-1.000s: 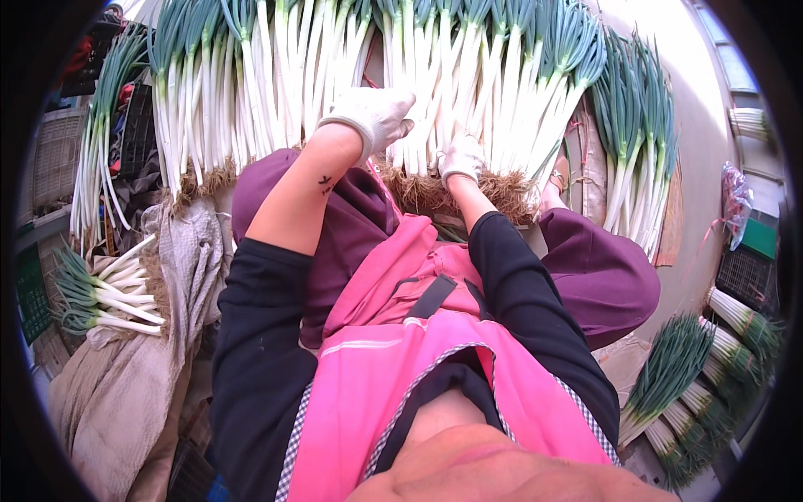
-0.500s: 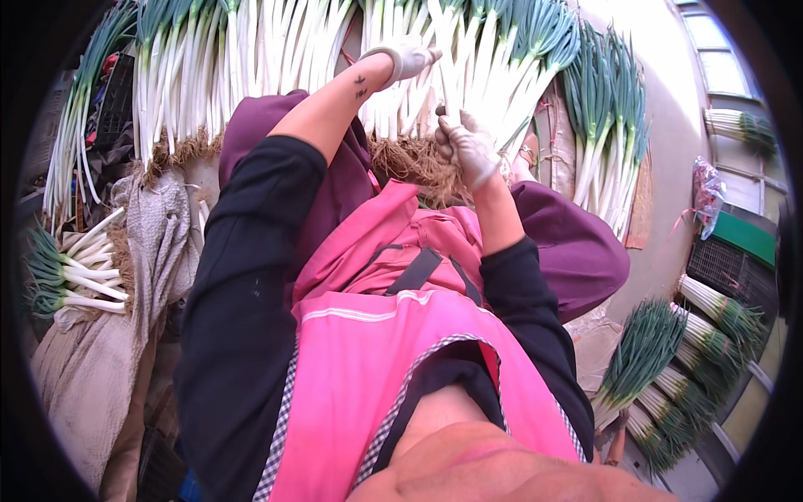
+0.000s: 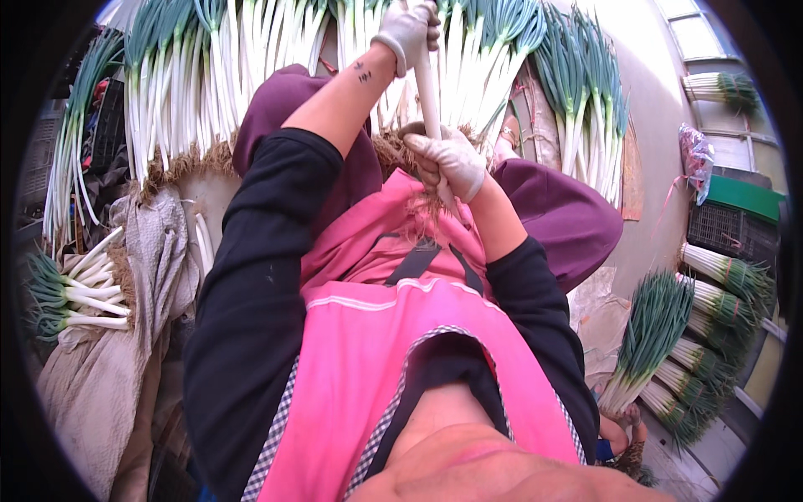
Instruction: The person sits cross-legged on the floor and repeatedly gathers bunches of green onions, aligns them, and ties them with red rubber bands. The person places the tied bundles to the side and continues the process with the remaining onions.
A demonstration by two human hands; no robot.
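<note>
A long white green onion stalk [image 3: 428, 100] slants between my gloved hands. My left hand [image 3: 406, 35] is wrapped round its upper part near the top of the view. Lower down, my right hand [image 3: 452, 163] closes round the stalk just above its roots [image 3: 431, 203], which hang over my pink apron [image 3: 435, 335]. Beyond my hands lies a wide row of green onions [image 3: 485, 75], white shafts toward me and green leaves away. Their brown roots [image 3: 188, 167] face my knees.
At left, a small pile of green onions [image 3: 88, 289] rests beside crumpled sacking [image 3: 155, 268]. Tied bunches [image 3: 711, 309] line the right side near a dark crate [image 3: 719, 226] with a green panel. Another person's hand [image 3: 631, 413] is at the base of a bunch, lower right.
Both hands have come nearer my body with the stalk, its roots now over my lap. My left hand, previously with fingers stretched beside the stalk, is now closed round it. The view has shifted slightly.
</note>
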